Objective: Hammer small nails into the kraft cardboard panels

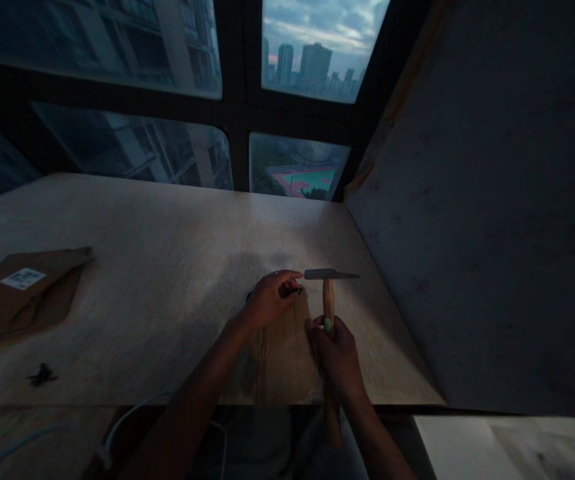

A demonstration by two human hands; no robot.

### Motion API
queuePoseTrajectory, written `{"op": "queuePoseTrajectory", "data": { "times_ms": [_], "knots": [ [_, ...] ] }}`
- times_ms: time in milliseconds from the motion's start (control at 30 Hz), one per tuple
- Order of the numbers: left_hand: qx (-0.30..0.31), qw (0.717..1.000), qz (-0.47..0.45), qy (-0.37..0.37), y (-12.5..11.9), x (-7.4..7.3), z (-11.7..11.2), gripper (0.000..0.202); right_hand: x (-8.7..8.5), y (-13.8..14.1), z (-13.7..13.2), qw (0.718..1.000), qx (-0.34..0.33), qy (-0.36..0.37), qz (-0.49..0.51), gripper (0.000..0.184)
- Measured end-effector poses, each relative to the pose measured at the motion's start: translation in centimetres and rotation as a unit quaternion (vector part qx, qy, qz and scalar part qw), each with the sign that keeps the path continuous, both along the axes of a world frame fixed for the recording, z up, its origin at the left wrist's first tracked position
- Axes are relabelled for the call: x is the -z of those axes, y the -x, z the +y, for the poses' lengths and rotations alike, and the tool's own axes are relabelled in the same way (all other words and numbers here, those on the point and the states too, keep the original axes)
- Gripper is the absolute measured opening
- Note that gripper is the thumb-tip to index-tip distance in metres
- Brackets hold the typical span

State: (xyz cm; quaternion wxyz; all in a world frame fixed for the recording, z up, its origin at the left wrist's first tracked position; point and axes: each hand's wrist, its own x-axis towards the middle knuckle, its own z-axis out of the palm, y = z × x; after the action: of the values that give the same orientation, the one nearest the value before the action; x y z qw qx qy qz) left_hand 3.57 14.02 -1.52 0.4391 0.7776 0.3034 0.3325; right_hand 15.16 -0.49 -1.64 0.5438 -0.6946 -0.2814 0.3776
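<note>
My right hand (337, 350) is wrapped round the wooden handle of a hammer (328, 297), its narrow metal head up and lying crosswise. A piece of brown cardboard (287, 353) lies on the pale tabletop, its near end at the front edge. At the far end of the cardboard, my left hand (273, 297) is closed in a pinch on a small dark nail-like piece (298, 290). The tip of the hammer head is close to my left fingertips. Dim light hides the exact shape of the small piece.
A small pile of dark thin pieces (42, 375) lies at the left of the table (142, 267). Behind it is a folded cardboard package (27, 293) with a white label. A wall panel (467, 233) rises on the right, windows at the back. A white cable (137, 403) hangs in front.
</note>
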Motion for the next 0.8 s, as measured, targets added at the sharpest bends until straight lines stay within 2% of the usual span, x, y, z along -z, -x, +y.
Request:
{"op": "queuePoseTrajectory", "data": {
  "times_ms": [233, 633, 800],
  "knots": [
    [-0.002, 1.000, -0.013, 0.026, -0.22, -0.14, 0.00, 0.033, -0.51, 0.07, 0.12, 1.000, -0.003, 0.004, -0.004, 0.035],
    [0.012, 0.999, -0.012, 0.037, -0.06, -0.29, -0.08, 0.034, -0.21, -0.23, 0.14, 1.000, -0.003, 0.000, -0.026, 0.036],
    [0.011, 1.000, -0.001, 0.005, 0.24, -0.92, -0.09, 0.040, -0.78, -0.44, -0.11, 0.999, -0.006, 0.019, -0.027, 0.039]
  ]
}}
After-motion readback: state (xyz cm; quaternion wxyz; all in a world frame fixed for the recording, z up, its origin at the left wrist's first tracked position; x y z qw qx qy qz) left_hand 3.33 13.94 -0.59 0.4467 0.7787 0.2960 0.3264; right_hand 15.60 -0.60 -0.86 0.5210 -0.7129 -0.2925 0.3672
